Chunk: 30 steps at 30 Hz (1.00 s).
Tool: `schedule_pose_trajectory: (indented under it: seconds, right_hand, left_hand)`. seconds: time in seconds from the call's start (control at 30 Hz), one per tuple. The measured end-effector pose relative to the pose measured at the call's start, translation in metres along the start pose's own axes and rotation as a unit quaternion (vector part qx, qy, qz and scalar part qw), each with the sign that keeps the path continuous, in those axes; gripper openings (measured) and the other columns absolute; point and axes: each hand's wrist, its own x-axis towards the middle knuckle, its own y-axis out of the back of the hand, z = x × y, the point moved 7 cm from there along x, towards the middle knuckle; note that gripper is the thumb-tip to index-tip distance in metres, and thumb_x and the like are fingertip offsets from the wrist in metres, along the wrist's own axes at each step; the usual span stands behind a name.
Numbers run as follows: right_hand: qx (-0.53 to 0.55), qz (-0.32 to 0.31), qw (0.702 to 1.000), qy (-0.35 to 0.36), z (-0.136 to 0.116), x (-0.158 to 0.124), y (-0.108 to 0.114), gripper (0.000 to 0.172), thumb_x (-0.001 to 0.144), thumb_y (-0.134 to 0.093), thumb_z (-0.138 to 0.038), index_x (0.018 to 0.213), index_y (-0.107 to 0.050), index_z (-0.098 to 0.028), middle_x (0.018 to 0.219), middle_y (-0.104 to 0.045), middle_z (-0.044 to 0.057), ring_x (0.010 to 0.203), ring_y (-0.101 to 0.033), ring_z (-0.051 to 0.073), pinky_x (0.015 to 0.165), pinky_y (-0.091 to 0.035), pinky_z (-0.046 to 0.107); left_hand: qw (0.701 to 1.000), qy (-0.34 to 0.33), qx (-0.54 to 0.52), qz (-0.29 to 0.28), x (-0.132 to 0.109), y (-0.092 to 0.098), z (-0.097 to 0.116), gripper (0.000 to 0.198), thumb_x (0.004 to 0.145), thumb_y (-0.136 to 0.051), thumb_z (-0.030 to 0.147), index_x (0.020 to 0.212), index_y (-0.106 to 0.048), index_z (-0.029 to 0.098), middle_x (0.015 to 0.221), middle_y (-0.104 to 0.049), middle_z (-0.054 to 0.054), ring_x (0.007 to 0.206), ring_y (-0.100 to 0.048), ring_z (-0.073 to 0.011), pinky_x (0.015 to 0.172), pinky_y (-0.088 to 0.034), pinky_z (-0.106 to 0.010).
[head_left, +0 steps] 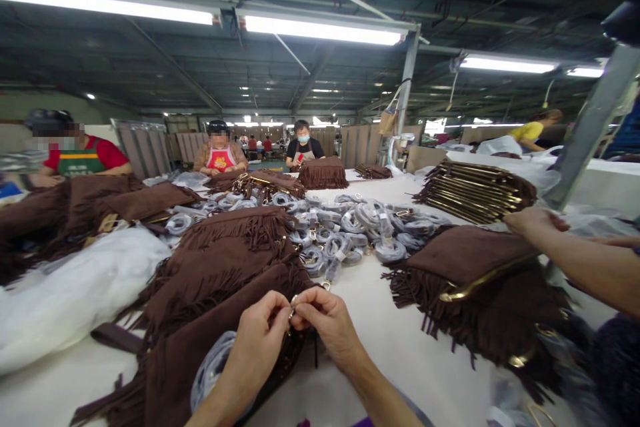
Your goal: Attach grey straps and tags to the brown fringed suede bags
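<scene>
Both my hands meet low in the centre, over the edge of a brown fringed bag. My left hand pinches a small metal clasp between thumb and fingers. From the other side my right hand closes on the same clasp. Partly behind my left forearm, a plastic-wrapped coiled strap rests on the bag. More brown fringed bags overlap just beyond. A heap of wrapped coiled straps lies past my hands on the white table.
White stuffing lies at left. At right, another person's hands and arms reach over brown bags with gold bars. Behind them is a stack of gold-edged bags. Several people sit across the table.
</scene>
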Motion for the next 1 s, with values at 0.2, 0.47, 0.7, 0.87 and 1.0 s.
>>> schedule_pose_trajectory:
  seconds: [0.2,0.47,0.7,0.87,1.0]
  right_hand:
    - [-0.019,0.003,0.999,0.031,-0.001,-0.001,-0.001,0.020,0.068,-0.077,-0.035,0.071,-0.068,-0.017,0.056,-0.066,-0.002,0.053,-0.060,0.012,0.058,-0.051,0.024]
    - [-0.107,0.005,0.992,0.064,0.001,0.002,0.002,0.009,0.076,-0.067,-0.027,0.072,-0.067,-0.019,0.060,-0.064,-0.002,0.056,-0.060,0.014,0.057,-0.049,0.025]
    - [-0.472,-0.111,0.819,0.306,-0.041,-0.054,-0.066,0.019,0.093,-0.048,-0.023,0.082,-0.063,-0.021,0.083,-0.068,0.004,0.079,-0.063,0.017,0.070,-0.049,0.027]
    - [-0.681,-0.186,0.617,0.348,0.035,-0.088,-0.112,0.045,0.069,-0.073,-0.055,0.088,-0.062,-0.016,0.091,-0.071,0.011,0.058,-0.061,0.021,0.037,-0.039,0.028]
    - [-0.720,-0.151,0.571,0.365,0.055,-0.088,-0.116,0.016,0.077,-0.066,-0.022,0.090,-0.058,-0.017,0.099,-0.072,0.011,0.053,-0.062,0.020,0.035,-0.037,0.027]
  left_hand:
    - [0.999,-0.015,0.021,0.037,-0.002,-0.004,-0.006,0.019,0.084,-0.046,0.028,0.067,-0.050,0.021,0.063,-0.056,0.003,0.059,-0.052,-0.0157,0.056,-0.037,-0.024]
    - [0.999,-0.018,0.031,0.028,-0.002,-0.007,-0.004,0.020,0.085,-0.043,0.027,0.066,-0.049,0.021,0.063,-0.055,0.002,0.061,-0.053,-0.0161,0.059,-0.040,-0.026]
    - [0.994,-0.041,0.097,0.028,0.000,0.072,-0.014,0.025,0.080,-0.041,0.023,0.095,-0.061,0.020,0.092,-0.067,-0.005,0.084,-0.060,-0.0210,0.079,-0.048,-0.032]
    - [0.987,0.012,0.154,-0.043,-0.029,0.102,-0.056,0.020,0.077,-0.038,0.021,0.075,-0.058,0.022,0.074,-0.063,0.000,0.073,-0.059,-0.0187,0.070,-0.047,-0.028]
    - [0.988,0.021,0.119,-0.093,-0.056,0.094,-0.069,0.019,0.082,-0.038,0.023,0.080,-0.058,0.022,0.078,-0.065,0.000,0.077,-0.061,-0.0184,0.073,-0.049,-0.027]
